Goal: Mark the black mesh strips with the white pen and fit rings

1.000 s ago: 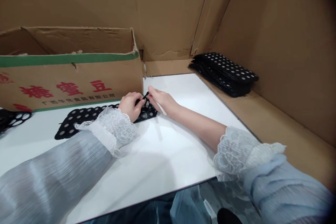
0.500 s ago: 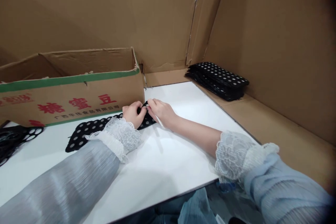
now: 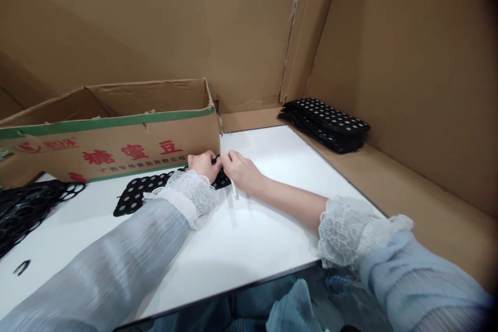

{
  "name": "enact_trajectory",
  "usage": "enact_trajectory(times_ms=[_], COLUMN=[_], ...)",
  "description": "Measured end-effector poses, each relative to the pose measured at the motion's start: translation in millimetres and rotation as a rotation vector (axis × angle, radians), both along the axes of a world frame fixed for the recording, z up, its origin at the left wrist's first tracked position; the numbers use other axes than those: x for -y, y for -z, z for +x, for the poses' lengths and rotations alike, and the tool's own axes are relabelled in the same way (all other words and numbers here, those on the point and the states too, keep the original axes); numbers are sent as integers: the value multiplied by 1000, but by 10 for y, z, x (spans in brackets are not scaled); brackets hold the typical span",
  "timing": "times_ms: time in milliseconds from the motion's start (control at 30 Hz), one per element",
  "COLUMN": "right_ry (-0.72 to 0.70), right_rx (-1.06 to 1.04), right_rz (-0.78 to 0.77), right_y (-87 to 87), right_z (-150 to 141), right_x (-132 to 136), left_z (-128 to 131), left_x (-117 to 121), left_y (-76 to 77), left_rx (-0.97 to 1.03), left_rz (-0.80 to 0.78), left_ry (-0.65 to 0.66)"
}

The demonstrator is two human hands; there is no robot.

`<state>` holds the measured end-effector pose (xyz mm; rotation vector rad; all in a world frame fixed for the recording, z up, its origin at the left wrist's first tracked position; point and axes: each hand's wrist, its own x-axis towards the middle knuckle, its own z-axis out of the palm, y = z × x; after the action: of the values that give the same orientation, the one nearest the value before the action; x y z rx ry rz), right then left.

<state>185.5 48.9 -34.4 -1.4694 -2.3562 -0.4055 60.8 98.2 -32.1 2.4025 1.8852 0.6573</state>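
Note:
A black piece with grey-white dots (image 3: 140,191) lies on the white board, in front of the cardboard box. My left hand (image 3: 204,166) is closed at its far right end, fingers bent and pinching the black edge. Close against it, my right hand (image 3: 241,171) is closed round a thin white stick (image 3: 234,190), whose lower end sticks out below the fingers. Both sets of fingertips meet at the piece's corner. What they press on there is mostly hidden by the fingers.
A cardboard box (image 3: 128,137) with a green rim and red characters stands behind the piece. At the far right lies a stack of black dotted pieces (image 3: 324,124). Black netting with round holes (image 3: 33,207) and a small black scrap (image 3: 23,267) lie left. Cardboard walls (image 3: 249,36) rise behind.
My view has turned slightly left, bringing more netting and a black scrap into sight. My hands stay together at the piece's corner; the white stick now points more steeply down and shows less length.

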Motion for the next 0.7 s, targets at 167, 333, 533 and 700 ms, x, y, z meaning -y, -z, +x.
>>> enact_trajectory(times_ms=[167, 333, 533, 700], right_ry=[-18, 37, 14, -28], right_rx=[-29, -163, -182, -207], right_rz=[34, -28, -60, -81], right_y=[5, 27, 16, 10], right_z=[22, 110, 183, 194], right_x=[19, -38, -69, -72], left_z=[-43, -38, -8, -18], left_x=[-48, -8, -3, 46], left_y=[41, 103, 152, 183], left_rx=[43, 74, 6, -66], left_rz=[17, 84, 109, 144], left_ry=[23, 170, 210, 216])
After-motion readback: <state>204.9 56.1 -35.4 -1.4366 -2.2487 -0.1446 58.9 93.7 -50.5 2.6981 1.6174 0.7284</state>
